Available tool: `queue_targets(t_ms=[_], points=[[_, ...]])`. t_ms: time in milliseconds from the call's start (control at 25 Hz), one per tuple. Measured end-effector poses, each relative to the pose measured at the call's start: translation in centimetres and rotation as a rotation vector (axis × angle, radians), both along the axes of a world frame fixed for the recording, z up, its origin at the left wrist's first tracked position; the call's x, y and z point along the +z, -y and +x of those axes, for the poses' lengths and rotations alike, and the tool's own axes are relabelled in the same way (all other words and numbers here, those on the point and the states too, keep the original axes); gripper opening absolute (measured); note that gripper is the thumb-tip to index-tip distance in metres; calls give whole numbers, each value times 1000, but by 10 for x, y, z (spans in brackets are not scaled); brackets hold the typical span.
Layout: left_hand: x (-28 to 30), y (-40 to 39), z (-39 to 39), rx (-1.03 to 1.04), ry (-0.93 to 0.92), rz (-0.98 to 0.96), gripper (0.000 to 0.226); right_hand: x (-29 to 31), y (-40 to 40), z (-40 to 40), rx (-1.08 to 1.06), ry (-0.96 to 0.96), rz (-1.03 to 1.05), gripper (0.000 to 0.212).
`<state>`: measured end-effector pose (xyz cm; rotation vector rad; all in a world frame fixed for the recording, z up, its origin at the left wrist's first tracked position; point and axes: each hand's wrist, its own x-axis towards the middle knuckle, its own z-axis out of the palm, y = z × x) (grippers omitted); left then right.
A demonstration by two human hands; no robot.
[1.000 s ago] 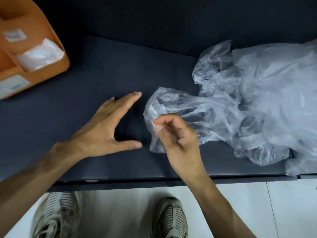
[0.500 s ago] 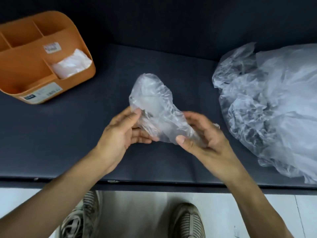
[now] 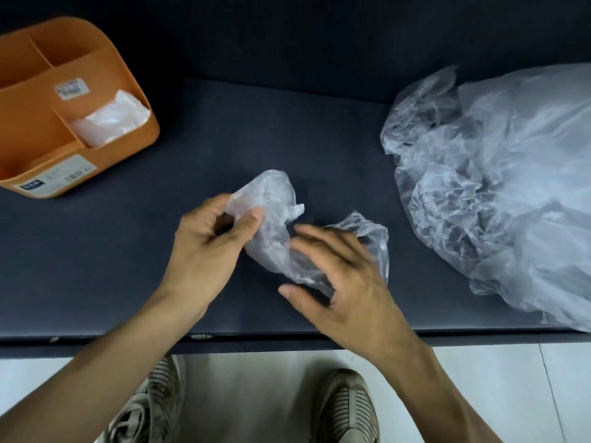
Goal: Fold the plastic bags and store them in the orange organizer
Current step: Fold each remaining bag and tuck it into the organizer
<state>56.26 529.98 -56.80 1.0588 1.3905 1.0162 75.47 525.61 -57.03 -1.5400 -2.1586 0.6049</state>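
A crumpled clear plastic bag (image 3: pixel 275 219) lies across the middle of the dark table. My left hand (image 3: pixel 208 247) pinches its left end between thumb and fingers. My right hand (image 3: pixel 342 276) rests over its right part with fingers spread, and it is blurred by motion. The orange organizer (image 3: pixel 105 65) stands at the far left, with a folded clear bag (image 3: pixel 110 121) in its front right compartment. A big heap of loose clear plastic bags (image 3: pixel 499 180) fills the right side of the table.
The dark table (image 3: pixel 96 266) ends in a front edge just below my wrists. Beyond that edge are a white tiled floor and my two shoes (image 3: pixel 345 407). A dark wall rises behind the table.
The bag was pulled out of the heap and held up in both hands. Now it lies lower on the table, my left hand pinching one end and my right hand opened over it.
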Motion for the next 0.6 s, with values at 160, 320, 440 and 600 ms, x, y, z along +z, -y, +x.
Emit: queue_targets(t_ms=[160,320,440,600], points=[[-5,1,-1,58,81,-63,19,9,5,18,-248,-83,234,37],[-3,5,6,14,99,-70,28,1,5,31,-387,-15,231,34],[1,8,12,-108,48,-42,20,-3,6,25,-312,-30,61,50],[3,5,14,-29,239,-140,14,-4,-1,22,-348,18,-221,39]])
